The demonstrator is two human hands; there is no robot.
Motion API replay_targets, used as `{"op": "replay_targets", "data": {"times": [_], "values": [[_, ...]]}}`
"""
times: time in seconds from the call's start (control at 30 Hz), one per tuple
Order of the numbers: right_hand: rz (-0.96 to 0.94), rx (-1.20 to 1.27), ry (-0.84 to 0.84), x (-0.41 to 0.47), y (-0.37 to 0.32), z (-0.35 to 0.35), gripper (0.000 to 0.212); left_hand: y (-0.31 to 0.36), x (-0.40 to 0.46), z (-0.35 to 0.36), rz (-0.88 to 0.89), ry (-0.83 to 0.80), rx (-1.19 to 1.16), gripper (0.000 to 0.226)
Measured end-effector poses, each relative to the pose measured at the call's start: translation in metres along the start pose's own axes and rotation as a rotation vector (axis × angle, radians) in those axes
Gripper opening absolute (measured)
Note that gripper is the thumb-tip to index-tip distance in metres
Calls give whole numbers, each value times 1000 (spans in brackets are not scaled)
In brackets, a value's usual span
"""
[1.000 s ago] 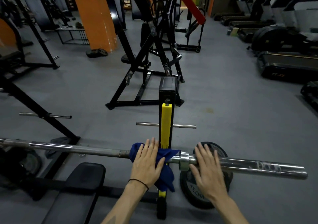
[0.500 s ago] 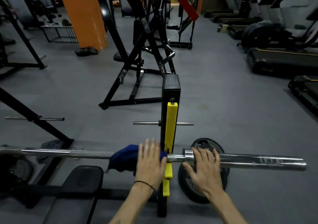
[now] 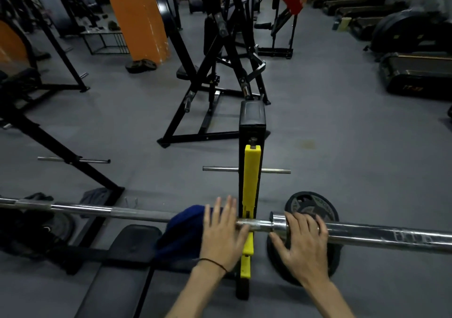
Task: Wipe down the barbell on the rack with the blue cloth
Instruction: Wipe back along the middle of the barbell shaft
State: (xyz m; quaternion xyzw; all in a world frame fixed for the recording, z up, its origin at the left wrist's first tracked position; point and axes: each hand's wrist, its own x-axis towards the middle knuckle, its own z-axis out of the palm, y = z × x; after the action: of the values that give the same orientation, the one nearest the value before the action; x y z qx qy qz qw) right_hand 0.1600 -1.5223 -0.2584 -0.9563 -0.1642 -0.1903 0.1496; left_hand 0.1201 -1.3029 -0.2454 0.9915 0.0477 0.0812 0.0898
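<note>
So, only the one head view is given, and the barbell (image 3: pixel 137 214) is seen running across the lower part of the frame, its shaft carried on the rack upright with the yellow liner (image 3: pixel 250 185) at lower centre, probably so it can be wiped without being lifted. The blue cloth (image 3: pixel 182 234) is draped over the shaft just left of that upright, bunched and hanging down toward the black bench pad (image 3: pixel 127 246) at lower left. The left hand (image 3: pixel 223 234) is laid flat on top of the cloth and bar with fingers straight and spread, so the cloth is being pressed against the steel rather than gripped; the wrist, with a thin dark band on it, is held fairly straight behind the palm. The right hand (image 3: pixel 302 240) is set on the bar just right of the collar, where the sleeve begins, fingers relaxed and slightly fanned over the top, nothing clearly wrapped around; that placement is judged to be for steadying the bar so it isn't rolled in the hooks while the cloth is pushed along. A weight plate (image 3: pixel 315 206) is seen on the floor beneath the right hand, partly hidden. Most of the shaft toward the left edge is judged as not yet covered, though that can't be confirmed from shine alone.
</note>
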Motion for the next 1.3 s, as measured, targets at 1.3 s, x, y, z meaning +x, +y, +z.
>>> {"op": "replay_targets", "data": {"times": [1.3], "values": [[81, -33, 111, 3, -19, 0, 56, -140, -4, -39, 75, 72, 55, 60]]}}
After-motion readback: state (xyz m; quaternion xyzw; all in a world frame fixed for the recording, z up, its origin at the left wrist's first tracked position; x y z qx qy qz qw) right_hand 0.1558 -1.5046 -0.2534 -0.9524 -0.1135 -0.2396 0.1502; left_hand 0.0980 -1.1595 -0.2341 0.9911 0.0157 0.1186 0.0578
